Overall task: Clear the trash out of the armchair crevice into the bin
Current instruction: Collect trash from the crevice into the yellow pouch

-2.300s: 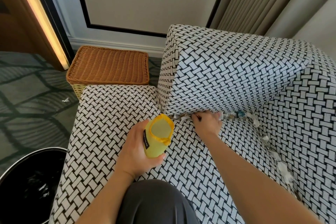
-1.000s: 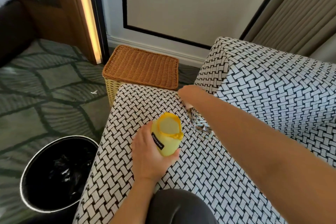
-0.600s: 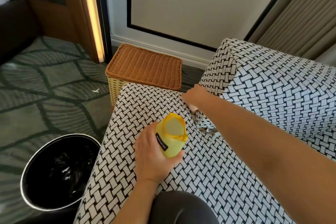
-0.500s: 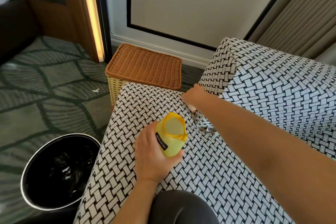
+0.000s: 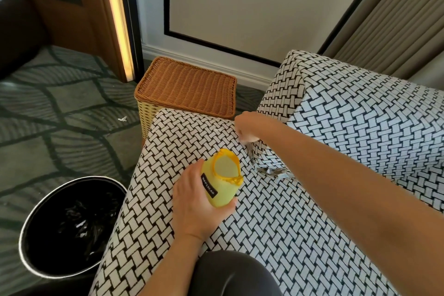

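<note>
Trash (image 5: 274, 171) lies at the crevice mouth, bin (image 5: 72, 226) on the floor at left — nothing has shifted since a moment ago. Left hand (image 5: 197, 209) still grips the pouch (image 5: 222, 181); right hand (image 5: 247, 127) stays curled at the crevice's front end — whether it holds anything, I cannot tell.

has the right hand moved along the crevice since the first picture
Yes. The right hand has gone from mid-crevice to the front end, by the armrest's front corner near the wicker basket.
</note>
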Motion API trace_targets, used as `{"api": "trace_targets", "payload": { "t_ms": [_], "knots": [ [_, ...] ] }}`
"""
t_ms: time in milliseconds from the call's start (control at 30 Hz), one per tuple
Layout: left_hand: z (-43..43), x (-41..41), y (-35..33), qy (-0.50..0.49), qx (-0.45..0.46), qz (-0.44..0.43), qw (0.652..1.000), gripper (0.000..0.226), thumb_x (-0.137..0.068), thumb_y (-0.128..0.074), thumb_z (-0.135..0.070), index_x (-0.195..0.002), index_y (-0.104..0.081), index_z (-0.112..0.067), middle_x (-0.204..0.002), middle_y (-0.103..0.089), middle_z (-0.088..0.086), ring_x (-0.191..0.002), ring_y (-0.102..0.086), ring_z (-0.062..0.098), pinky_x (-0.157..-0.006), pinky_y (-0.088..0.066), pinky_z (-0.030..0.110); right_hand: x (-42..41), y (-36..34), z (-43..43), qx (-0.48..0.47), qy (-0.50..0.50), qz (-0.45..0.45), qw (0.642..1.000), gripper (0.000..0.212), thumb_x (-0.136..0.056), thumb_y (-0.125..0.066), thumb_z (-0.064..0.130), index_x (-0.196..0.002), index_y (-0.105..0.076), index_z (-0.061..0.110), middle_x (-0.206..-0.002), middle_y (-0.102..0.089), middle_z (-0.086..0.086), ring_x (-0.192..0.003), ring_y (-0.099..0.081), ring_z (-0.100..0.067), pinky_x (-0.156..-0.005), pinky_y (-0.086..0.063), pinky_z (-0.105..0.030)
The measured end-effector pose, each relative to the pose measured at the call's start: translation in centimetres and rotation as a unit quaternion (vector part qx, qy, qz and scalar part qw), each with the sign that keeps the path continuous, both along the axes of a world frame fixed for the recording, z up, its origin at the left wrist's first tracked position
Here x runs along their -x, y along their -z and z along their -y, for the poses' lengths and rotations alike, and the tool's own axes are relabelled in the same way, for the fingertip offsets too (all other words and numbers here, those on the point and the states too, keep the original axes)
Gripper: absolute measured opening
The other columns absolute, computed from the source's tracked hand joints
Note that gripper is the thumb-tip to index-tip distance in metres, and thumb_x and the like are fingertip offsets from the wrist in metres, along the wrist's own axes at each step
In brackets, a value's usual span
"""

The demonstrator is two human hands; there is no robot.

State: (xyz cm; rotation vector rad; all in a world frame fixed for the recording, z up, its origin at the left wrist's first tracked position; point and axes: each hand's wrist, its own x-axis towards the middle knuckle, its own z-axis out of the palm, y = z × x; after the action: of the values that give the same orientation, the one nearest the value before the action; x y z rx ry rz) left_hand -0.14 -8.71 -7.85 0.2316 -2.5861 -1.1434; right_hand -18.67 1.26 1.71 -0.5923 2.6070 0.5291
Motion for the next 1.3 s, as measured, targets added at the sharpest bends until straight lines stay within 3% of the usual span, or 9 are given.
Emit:
{"api": "trace_targets", "payload": {
  "t_ms": [100, 267, 400, 567, 667, 767, 933, 1033, 1300],
  "knots": [
    [0.0, 0.1, 0.1, 0.002, 0.01, 0.002, 1.0, 0.093, -0.055, -0.06, -0.067, -0.13, -0.034, -0.019, -0.126, -0.047, 0.0, -0.118, -0.046, 0.02, -0.101, -0.037, 0.041, -2.0, -1.8, -0.4, 0.177, 0.032, -0.035, 0.983, 0.011, -0.088, -0.059, 0.014, -0.09, -0.067, 0.007, -0.089, -0.065, -0.003, -0.082, -0.061, -0.019, -0.076, -0.052, -0.03],
    [0.0, 0.1, 0.0, 0.007, 0.012, 0.004, 1.0, 0.095, -0.054, -0.061, -0.067, -0.131, -0.034, -0.02, -0.127, -0.046, -0.002, -0.118, -0.043, 0.016, -0.102, -0.03, 0.033, -8.3, -5.6, -1.7, 0.395, 0.049, 0.055, 0.916, 0.005, -0.085, -0.064, 0.024, -0.086, -0.067, 0.021, -0.078, -0.064, 0.012, -0.076, -0.059, -0.002, -0.069, -0.048, -0.021],
    [0.0, 0.1, -0.2, 0.008, 0.008, 0.007, 1.0, 0.095, -0.053, -0.061, -0.068, -0.132, -0.034, -0.021, -0.128, -0.045, -0.005, -0.117, -0.043, 0.014, -0.102, -0.029, 0.031, -10.8, -4.4, -1.6, 0.42, 0.075, 0.071, 0.901, 0.008, -0.083, -0.065, 0.015, -0.078, -0.061, 0.02, -0.076, -0.066, 0.008, -0.077, -0.062, -0.006, -0.075, -0.049, -0.024],
    [0.0, 0.1, -0.1, 0.01, 0.015, 0.006, 1.0, 0.095, -0.054, -0.059, -0.069, -0.131, -0.034, -0.019, -0.127, -0.046, -0.002, -0.118, -0.044, 0.016, -0.102, -0.028, 0.032, -9.4, -3.4, -2.1, 0.406, 0.036, 0.007, 0.913, 0.014, -0.091, -0.054, 0.012, -0.092, -0.067, 0.014, -0.087, -0.069, 0.004, -0.086, -0.062, -0.008, -0.084, -0.048, -0.022],
    [0.0, 0.1, -0.1, 0.012, 0.015, -0.001, 1.0, 0.094, -0.054, -0.058, -0.069, -0.131, -0.033, -0.019, -0.128, -0.046, -0.002, -0.119, -0.043, 0.016, -0.103, -0.025, 0.032, -6.8, -3.5, -2.6, 0.318, 0.014, -0.041, 0.947, 0.016, -0.091, -0.054, 0.011, -0.1, -0.066, 0.014, -0.097, -0.068, 0.0, -0.09, -0.061, -0.012, -0.086, -0.052, -0.032],
    [-0.1, 0.1, -0.1, 0.011, 0.013, -0.009, 1.0, 0.093, -0.054, -0.057, -0.069, -0.129, -0.034, -0.019, -0.126, -0.046, -0.002, -0.117, -0.043, 0.014, -0.101, -0.022, 0.029, -5.2, -2.6, -1.4, 0.131, -0.021, -0.014, 0.991, 0.022, -0.09, -0.055, 0.016, -0.112, -0.061, 0.016, -0.111, -0.063, -0.004, -0.102, -0.058, -0.022, -0.087, -0.051, -0.038],
    [0.0, 0.1, -0.1, 0.013, 0.006, -0.016, 1.0, 0.092, -0.055, -0.059, -0.068, -0.128, -0.035, -0.019, -0.124, -0.046, -0.003, -0.115, -0.044, 0.015, -0.1, -0.025, 0.03, -4.0, -1.1, -0.3, -0.147, -0.107, -0.009, 0.983, 0.029, -0.088, -0.06, 0.017, -0.114, -0.05, 0.009, -0.096, -0.056, -0.002, -0.096, -0.053, -0.022, -0.091, -0.041, -0.037],
    [0.0, 0.1, 0.0, 0.015, 0.007, -0.016, 1.0, 0.092, -0.055, -0.059, -0.067, -0.129, -0.035, -0.018, -0.124, -0.046, -0.002, -0.116, -0.044, 0.015, -0.1, -0.025, 0.03, -3.4, 0.0, -0.1, -0.19, -0.143, -0.024, 0.971, 0.027, -0.087, -0.062, 0.019, -0.11, -0.051, 0.011, -0.078, -0.047, 0.0, -0.082, -0.047, -0.019, -0.087, -0.041, -0.037],
    [0.0, 0.1, 0.1, 0.016, 0.001, -0.019, 1.0, 0.092, -0.055, -0.06, -0.067, -0.128, -0.033, -0.019, -0.124, -0.047, -0.002, -0.115, -0.045, 0.016, -0.1, -0.026, 0.031, -3.3, 1.7, -0.5, -0.226, -0.207, -0.022, 0.952, 0.011, -0.087, -0.06, 0.013, -0.095, -0.055, 0.007, -0.071, -0.046, 0.0, -0.085, -0.057, -0.019, -0.084, -0.051, -0.037]
  ]
}}
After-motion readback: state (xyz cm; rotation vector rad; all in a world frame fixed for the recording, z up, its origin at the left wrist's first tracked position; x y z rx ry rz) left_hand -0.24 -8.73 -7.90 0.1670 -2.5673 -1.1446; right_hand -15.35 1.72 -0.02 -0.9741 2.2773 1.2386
